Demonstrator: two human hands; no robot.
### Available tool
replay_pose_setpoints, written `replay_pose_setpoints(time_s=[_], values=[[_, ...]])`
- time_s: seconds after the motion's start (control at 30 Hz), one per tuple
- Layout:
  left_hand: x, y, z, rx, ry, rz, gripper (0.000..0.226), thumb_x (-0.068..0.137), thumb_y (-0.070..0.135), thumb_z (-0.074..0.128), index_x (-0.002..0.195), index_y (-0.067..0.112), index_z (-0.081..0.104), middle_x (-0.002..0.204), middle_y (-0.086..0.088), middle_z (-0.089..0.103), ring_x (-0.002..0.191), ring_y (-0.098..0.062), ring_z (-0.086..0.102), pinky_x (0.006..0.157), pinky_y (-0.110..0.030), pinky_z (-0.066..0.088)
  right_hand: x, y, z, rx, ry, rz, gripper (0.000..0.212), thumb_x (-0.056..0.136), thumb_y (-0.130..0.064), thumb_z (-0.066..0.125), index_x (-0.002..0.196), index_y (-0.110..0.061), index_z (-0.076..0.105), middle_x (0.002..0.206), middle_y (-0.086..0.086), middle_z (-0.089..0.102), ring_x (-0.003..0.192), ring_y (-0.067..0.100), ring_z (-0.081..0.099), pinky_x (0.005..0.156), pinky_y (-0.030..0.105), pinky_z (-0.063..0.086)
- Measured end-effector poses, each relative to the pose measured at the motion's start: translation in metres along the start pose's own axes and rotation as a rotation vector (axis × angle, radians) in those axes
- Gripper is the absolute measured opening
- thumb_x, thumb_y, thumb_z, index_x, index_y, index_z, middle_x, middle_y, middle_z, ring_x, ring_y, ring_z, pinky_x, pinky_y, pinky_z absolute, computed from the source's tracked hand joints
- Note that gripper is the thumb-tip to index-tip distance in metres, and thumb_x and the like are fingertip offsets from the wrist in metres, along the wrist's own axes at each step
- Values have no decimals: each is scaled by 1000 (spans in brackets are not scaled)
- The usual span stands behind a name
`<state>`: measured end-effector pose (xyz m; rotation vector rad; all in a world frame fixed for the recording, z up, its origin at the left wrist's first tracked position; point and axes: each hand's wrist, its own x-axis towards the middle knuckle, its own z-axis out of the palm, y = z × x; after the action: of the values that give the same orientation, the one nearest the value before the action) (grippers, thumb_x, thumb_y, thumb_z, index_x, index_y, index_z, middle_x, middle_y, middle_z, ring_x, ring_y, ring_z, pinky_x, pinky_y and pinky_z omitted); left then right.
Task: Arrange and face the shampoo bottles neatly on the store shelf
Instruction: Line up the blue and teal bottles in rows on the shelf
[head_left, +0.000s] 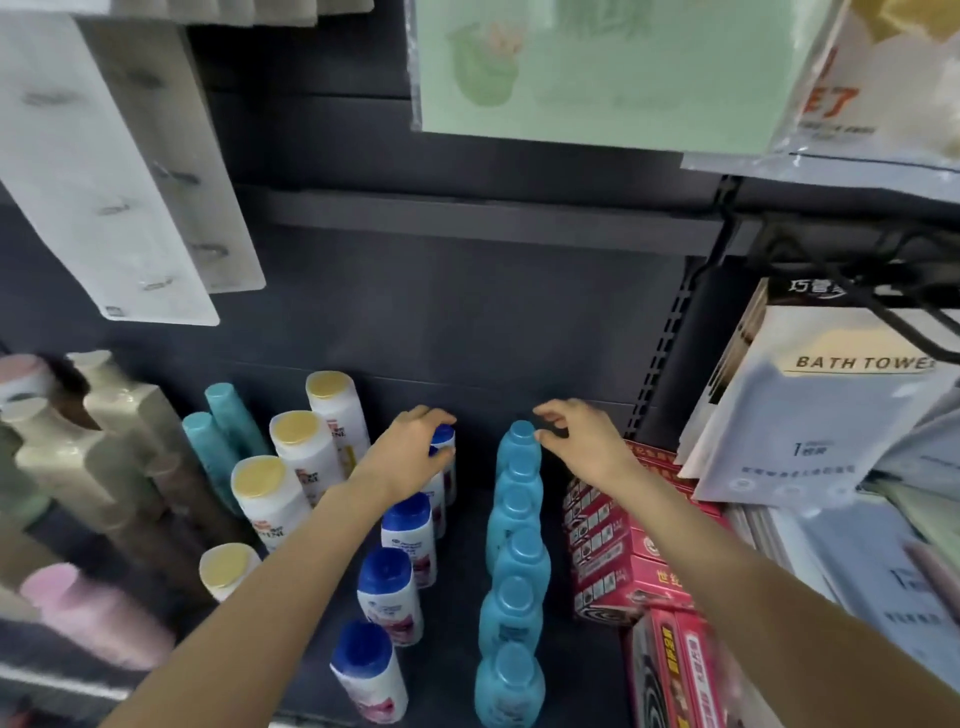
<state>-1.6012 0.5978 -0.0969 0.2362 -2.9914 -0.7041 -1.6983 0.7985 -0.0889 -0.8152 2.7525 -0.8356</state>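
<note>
Item: dark shelf (457, 613), shampoo stock in rows running front to back, as I read it from the head view. Row 1, white bottles with blue caps (390, 597): I count about 5, standing upright, glossy plastic with rounded shoulders; the rearmost one (444, 436) sits under my left hand (410, 449), whose fingers and thumb curl round its cap. Row 2, solid blue bottles (514, 613): about 6 in a tight file, smooth, bulbous, round-capped, each touching the next. My right hand (576, 434) hangs just beside the rearmost blue bottle (521, 435), to its right, thumb and forefinger bent toward the cap in a loose pinch; I cannot tell whether they touch it. Each hand is nearer its own row. Bottle long axes are vertical; both rows' lines run away from me, so I judge the next move to be a small twist or nudge at the back of each row. Left neighbours: white bottles with yellow caps (298, 457), teal bottles (218, 447). Right neighbour: red cartons (618, 556), printed cardboard, lying flat.
</note>
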Motion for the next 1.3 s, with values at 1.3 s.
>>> replay_pose_setpoints(time_s=[1.3], values=[[22,17,-9,-305,-1,79,36,88,29,63,120,15,55,107,1,61,98,-14,59,83,-18,42,-14,-28,-54,977,335,89,15,90,-8,61,103,-13,61,95,-3,63,91,9,63,75,22,57]])
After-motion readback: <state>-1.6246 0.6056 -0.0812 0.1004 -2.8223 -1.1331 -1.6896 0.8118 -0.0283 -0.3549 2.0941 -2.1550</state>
